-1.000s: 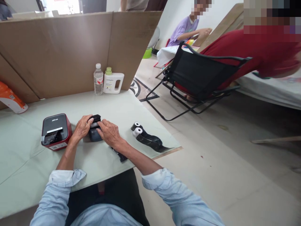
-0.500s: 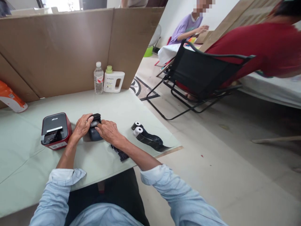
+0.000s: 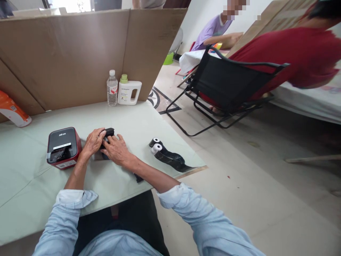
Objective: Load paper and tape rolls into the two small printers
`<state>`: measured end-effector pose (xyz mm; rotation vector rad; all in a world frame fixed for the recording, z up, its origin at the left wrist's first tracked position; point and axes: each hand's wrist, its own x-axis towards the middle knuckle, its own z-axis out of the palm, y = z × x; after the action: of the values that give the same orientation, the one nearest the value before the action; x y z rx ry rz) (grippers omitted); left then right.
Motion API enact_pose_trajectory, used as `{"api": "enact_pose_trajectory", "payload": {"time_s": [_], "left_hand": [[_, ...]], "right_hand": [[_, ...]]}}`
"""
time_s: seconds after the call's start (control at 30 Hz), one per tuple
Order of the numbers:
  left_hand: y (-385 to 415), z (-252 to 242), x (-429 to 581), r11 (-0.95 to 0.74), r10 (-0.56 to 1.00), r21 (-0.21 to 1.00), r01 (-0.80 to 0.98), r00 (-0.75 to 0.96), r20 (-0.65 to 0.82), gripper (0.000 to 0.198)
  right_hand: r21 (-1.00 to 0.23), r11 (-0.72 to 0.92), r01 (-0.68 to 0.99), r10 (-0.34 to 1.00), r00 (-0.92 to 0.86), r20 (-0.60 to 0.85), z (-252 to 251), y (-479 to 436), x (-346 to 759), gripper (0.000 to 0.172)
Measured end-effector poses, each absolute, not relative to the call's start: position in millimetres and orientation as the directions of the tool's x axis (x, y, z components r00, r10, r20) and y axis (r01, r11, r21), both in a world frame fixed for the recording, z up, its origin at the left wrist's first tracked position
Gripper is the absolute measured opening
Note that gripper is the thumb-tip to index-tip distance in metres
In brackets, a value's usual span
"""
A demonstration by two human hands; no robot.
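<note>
A small black device (image 3: 108, 132) sits on the pale green table (image 3: 32, 149), mostly covered by my hands. My left hand (image 3: 92, 143) grips its left side with curled fingers. My right hand (image 3: 116, 149) lies over its front and right side, fingers pressed on it. A red and black label printer (image 3: 63, 147) stands just left of my left hand. Two white paper rolls (image 3: 155, 145) lie on a black bag (image 3: 173, 160) to the right of my right hand.
A water bottle (image 3: 112, 88) and a white jug with a green cap (image 3: 129, 92) stand at the back against a cardboard screen (image 3: 69, 53). An orange and white object (image 3: 12, 112) lies far left. A black folding chair (image 3: 226, 85) and two people are on the right.
My right hand has slid left and further over the small black device, hiding more of it. The person in red has shifted slightly.
</note>
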<state>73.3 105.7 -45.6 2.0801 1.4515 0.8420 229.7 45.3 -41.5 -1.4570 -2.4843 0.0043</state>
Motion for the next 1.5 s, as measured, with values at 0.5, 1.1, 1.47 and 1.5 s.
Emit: {"api": "enact_pose_trajectory", "payload": {"time_s": [0.5,1.1,1.47,1.5], "left_hand": [[101,-40,76,-0.322,0.946,0.649,0.69,0.257,0.196,0.038],[101,-38,76,-0.314,0.949,0.645,0.697,0.257,0.185,0.037],[103,-41,77,-0.314,0.949,0.63,0.71,0.257,0.183,0.039],[103,-41,77,-0.312,0.949,0.63,0.711,0.256,0.182,0.039]], "right_hand": [[-0.185,0.484,0.855,0.874,-0.462,0.153,-43,46,226,0.045],[-0.215,0.482,0.849,0.866,-0.424,0.266,-49,42,224,0.029],[-0.161,0.486,0.859,0.857,-0.433,0.279,-52,53,226,0.027],[-0.154,0.497,0.854,0.848,-0.441,0.292,-52,53,227,0.026]]}}
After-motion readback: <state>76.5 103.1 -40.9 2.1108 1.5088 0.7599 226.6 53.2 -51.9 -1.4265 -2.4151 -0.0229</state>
